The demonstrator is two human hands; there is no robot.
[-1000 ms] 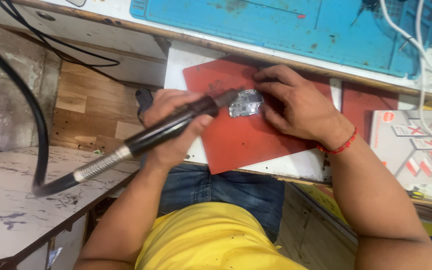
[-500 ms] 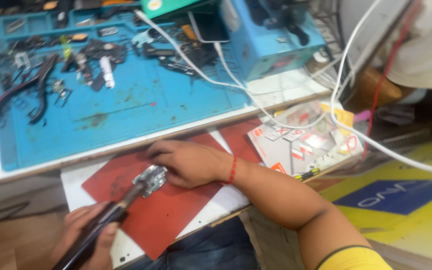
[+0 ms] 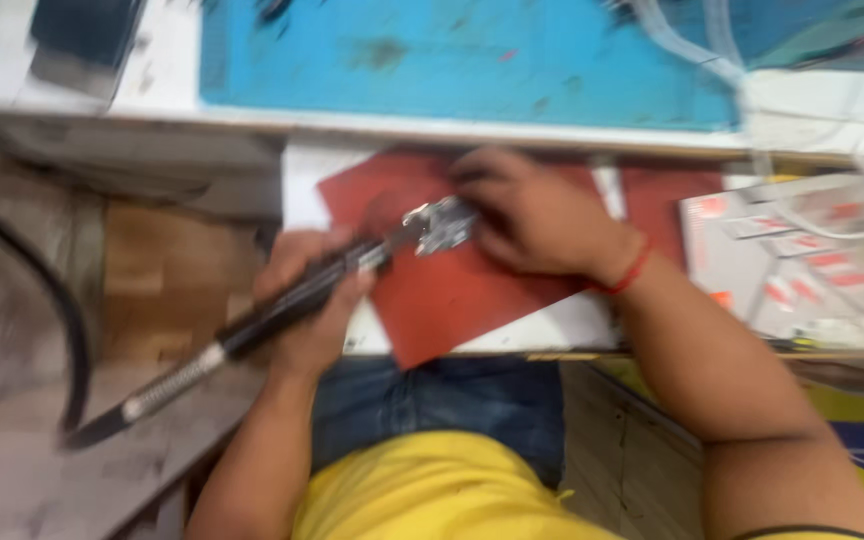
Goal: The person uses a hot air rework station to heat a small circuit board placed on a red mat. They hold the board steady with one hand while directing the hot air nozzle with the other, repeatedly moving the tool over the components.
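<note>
My left hand (image 3: 307,300) grips a black rotary tool handpiece (image 3: 292,300) with a flexible shaft that trails down to the left. Its tip touches a small silvery metal part (image 3: 439,226). My right hand (image 3: 537,220) presses on that part from the right, holding it down on a red mat (image 3: 442,295). The red mat lies on a white board (image 3: 552,325) at the near edge of the bench. A red thread band circles my right wrist. The picture is blurred by motion.
A blue work mat (image 3: 472,60) covers the bench beyond the red mat. White cables (image 3: 752,90) run across the upper right. A pile of small packets (image 3: 812,260) lies at the right. A black hose (image 3: 62,300) curves at the left over a pale worn surface.
The view swung from the bench top with its tools back down to my lap and hands. Both hands keep the same hold on the tool and the metal part.
</note>
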